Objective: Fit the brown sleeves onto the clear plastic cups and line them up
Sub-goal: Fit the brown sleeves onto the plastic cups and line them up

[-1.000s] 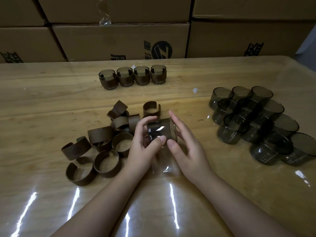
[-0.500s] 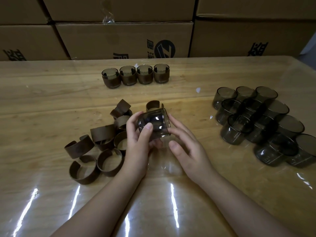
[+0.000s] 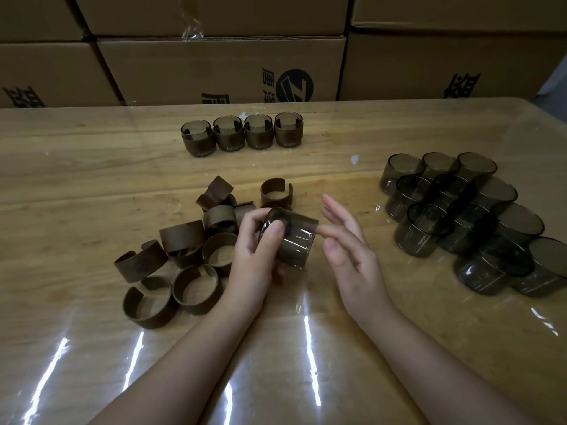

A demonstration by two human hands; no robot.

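Note:
My left hand (image 3: 256, 256) grips a smoky clear cup (image 3: 291, 240) tipped on its side above the table's middle, thumb across its bottom. My right hand (image 3: 349, 250) hovers just right of the cup with fingers spread and relaxed, holding nothing; one fingertip is at the cup's rim. A pile of several loose brown sleeves (image 3: 184, 256) lies to the left of my hands. Several bare cups (image 3: 460, 222) are clustered at the right. A row of several sleeved cups (image 3: 242, 133) stands at the back centre.
The wooden table (image 3: 76, 179) has a glossy clear cover with glare streaks near me. Stacked cardboard boxes (image 3: 214, 65) wall off the far edge. A small white scrap (image 3: 355, 160) lies between the row and the bare cups.
My right hand has let go of the cup and drawn off to the right with its fingers spread. My left hand now holds the cup alone, tipped on its side.

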